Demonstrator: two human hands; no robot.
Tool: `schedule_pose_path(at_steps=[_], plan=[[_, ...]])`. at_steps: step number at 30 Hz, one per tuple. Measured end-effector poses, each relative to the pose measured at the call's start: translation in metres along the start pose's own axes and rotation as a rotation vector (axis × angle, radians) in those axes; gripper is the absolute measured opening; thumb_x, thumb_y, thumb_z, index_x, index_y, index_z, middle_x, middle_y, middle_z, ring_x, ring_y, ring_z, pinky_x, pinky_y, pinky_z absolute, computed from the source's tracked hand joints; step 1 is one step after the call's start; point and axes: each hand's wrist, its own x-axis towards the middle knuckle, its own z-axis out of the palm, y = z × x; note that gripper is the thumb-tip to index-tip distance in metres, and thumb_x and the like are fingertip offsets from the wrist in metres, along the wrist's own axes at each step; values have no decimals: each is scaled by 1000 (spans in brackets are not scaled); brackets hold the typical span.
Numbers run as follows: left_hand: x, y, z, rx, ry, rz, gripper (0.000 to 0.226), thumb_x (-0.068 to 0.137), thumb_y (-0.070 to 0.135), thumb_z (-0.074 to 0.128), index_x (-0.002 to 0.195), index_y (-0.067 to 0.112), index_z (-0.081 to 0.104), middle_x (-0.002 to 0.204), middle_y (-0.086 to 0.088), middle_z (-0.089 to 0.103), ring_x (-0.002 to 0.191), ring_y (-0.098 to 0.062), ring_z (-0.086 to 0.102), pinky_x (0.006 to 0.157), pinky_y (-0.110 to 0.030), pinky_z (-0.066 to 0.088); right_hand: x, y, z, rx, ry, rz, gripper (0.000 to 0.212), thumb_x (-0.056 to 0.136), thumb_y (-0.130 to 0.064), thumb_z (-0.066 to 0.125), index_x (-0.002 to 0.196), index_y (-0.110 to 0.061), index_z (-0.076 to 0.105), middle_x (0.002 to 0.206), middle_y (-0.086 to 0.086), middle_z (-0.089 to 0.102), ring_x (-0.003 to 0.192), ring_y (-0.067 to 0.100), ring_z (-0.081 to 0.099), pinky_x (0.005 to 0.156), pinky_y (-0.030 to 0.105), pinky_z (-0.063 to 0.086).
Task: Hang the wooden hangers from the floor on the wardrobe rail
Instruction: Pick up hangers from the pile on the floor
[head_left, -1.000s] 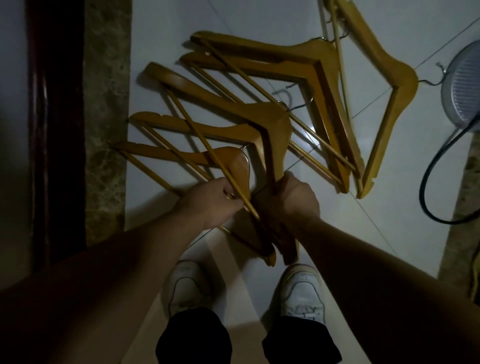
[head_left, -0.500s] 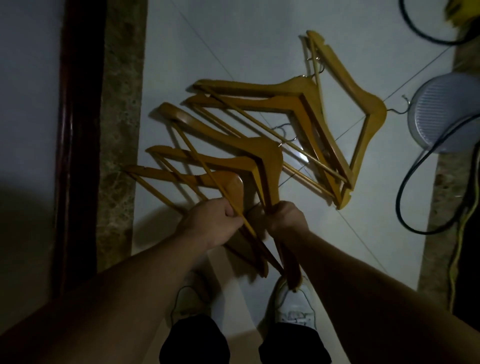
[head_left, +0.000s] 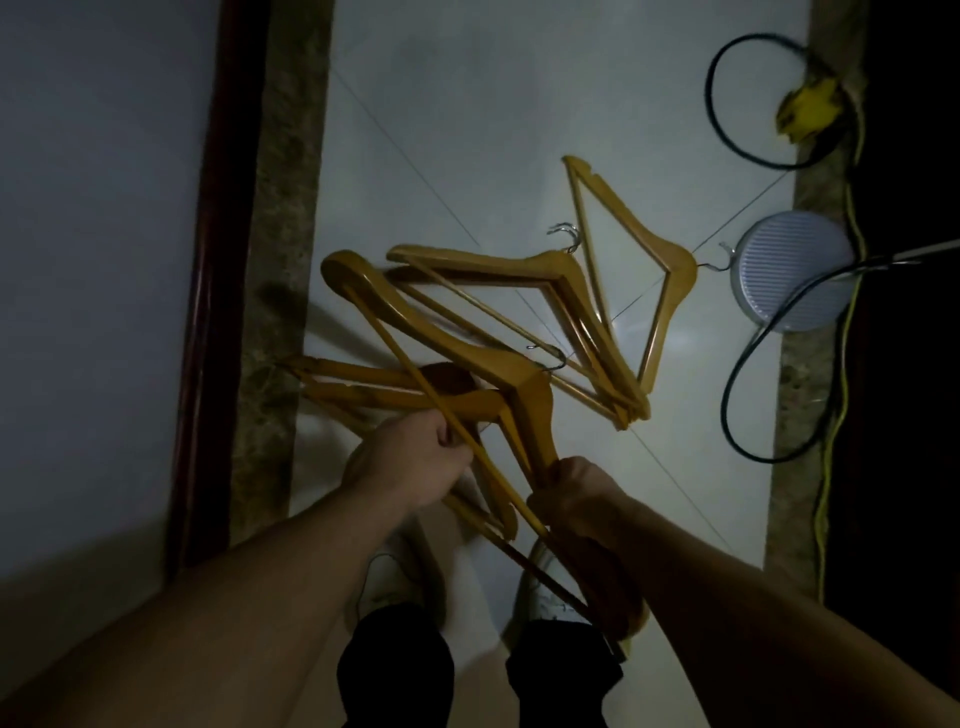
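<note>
Several wooden hangers with metal hooks are in view over a pale tiled floor. My left hand (head_left: 415, 460) is shut on the crossbars of a bunch of wooden hangers (head_left: 467, 374) lifted off the floor. My right hand (head_left: 576, 493) grips the lower arm of the same bunch. Two stacked hangers (head_left: 550, 270) lie on the tiles beyond it, and a single hanger (head_left: 670, 260) lies to their right. The wardrobe rail is not in view.
A dark wooden frame (head_left: 213, 260) and a marble strip (head_left: 280, 208) run along the left. A round white object (head_left: 795, 278), a black cable (head_left: 748, 364) and a yellow cable (head_left: 836, 415) lie at the right. My two white shoes (head_left: 389, 577) stand below the hangers.
Both hands have raised the gripped bunch of hangers off the floor and towards me. The view has tilted, so the hangers left on the floor sit lower and more to the right.
</note>
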Motion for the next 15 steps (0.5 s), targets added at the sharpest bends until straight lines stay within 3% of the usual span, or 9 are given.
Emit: schedule_pose_path(at_steps=[5, 9, 12, 15], plan=[[-34, 16, -15, 105, 117, -32, 28, 90, 42, 57, 67, 27, 54, 64, 5, 57, 61, -14, 55, 52, -27, 34, -42, -8, -2, 68, 44, -18, 14, 85, -20, 73, 85, -19, 59, 83, 1, 65, 73, 13, 65, 58, 22, 51], [-62, 32, -36, 28, 286, 7, 33, 90, 37, 59, 62, 23, 52, 58, 1, 54, 57, -20, 56, 55, -34, 47, -79, -16, -11, 44, 127, 5, 16, 88, -15, 69, 93, -18, 54, 86, 2, 62, 77, 15, 64, 61, 24, 53], [-76, 49, -51, 15, 352, 60, 32, 89, 33, 61, 61, 23, 49, 57, 2, 52, 56, -18, 54, 52, -31, 41, -107, -18, -15, 6, 257, 7, 23, 89, -13, 65, 101, -18, 46, 86, 2, 59, 72, 14, 59, 55, 24, 47], [-84, 66, -55, 9, 352, 91, 32, 90, 35, 61, 62, 24, 50, 57, 2, 55, 56, -18, 57, 50, -32, 48, -123, -16, -18, 6, 348, 22, 25, 91, -16, 62, 106, -19, 42, 94, 5, 60, 84, 20, 63, 72, 34, 58]])
